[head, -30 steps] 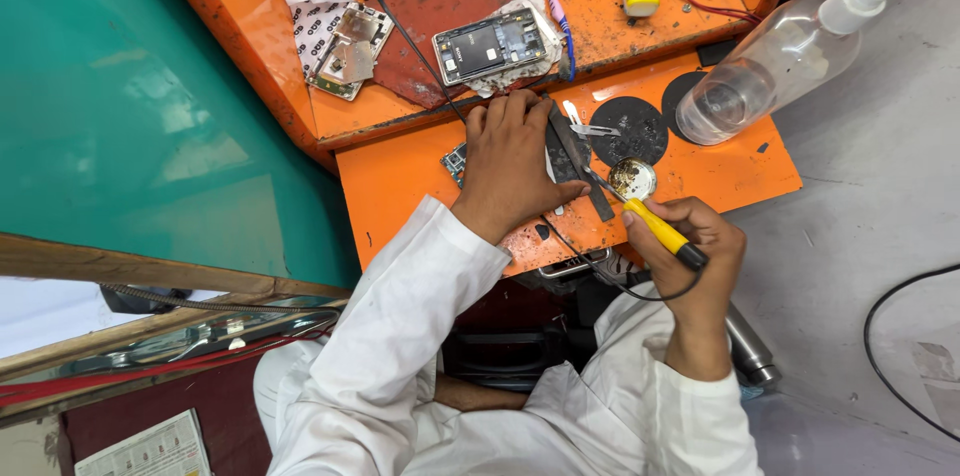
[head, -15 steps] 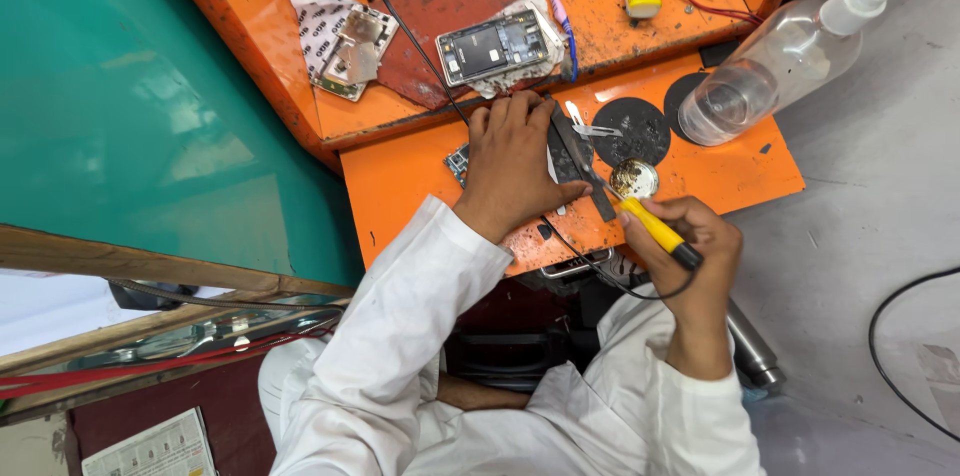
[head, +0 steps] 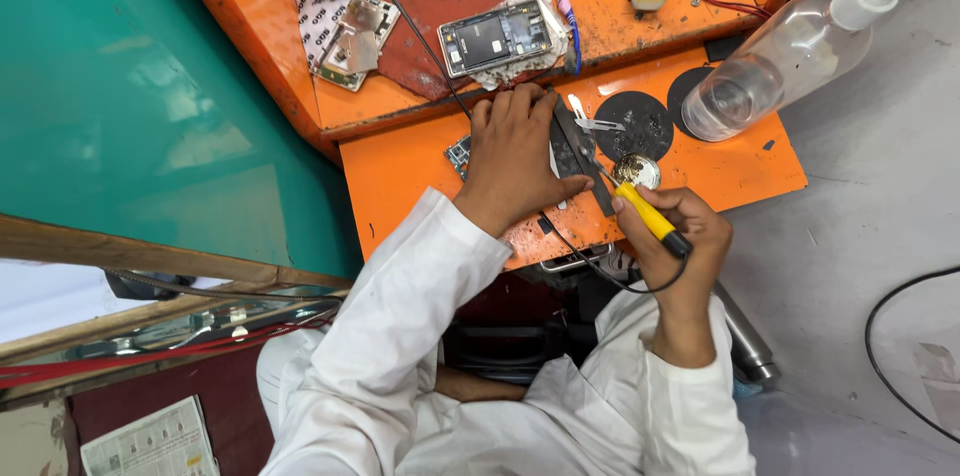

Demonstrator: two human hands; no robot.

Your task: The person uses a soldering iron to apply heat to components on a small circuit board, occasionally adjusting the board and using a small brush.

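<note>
Right hand (head: 690, 236) grips yellow soldering iron (head: 648, 217), tip angled up-left toward circuit board (head: 459, 153) pinned under left hand (head: 515, 151), fingers flat.

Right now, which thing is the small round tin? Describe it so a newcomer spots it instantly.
Start at the lower orange shelf where both hands work. Just above the right hand, at the tip of its yellow-handled soldering iron, sits the small round tin. It is shiny and metallic, unlike the two flat black discs beside it.
</note>
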